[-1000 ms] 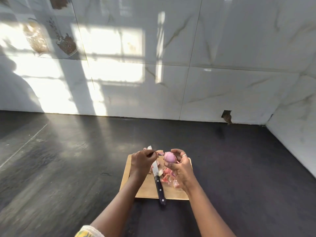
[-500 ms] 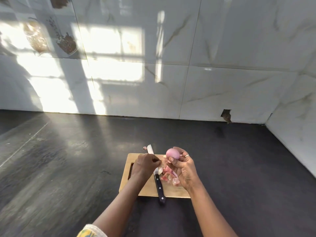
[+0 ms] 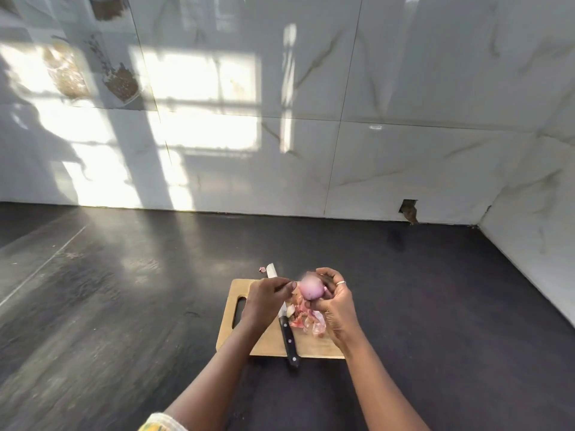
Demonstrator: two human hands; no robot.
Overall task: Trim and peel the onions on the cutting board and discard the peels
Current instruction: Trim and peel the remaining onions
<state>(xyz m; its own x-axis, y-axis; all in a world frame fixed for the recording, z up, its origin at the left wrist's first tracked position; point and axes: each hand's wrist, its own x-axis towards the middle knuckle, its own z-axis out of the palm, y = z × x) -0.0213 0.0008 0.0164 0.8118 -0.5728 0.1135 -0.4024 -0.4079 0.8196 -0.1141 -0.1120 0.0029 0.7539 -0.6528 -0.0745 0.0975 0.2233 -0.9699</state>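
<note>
Pink onion [image 3: 311, 290] between left hand [image 3: 264, 301] and right hand [image 3: 337, 306], above board [image 3: 270, 340]

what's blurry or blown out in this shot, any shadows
Head view: the onion in the right hand is blurred at its top; sunlight in a window pattern blows out the wall tiles; dark shadow bands cross them.

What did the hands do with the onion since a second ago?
The left hand had dipped toward the cutting board half a second ago. Now it is back up, fingertips at the side of the onion. Whether it pinches skin is unclear. The right hand keeps holding the onion above the board. The knife and the peels lie where they were.
</note>
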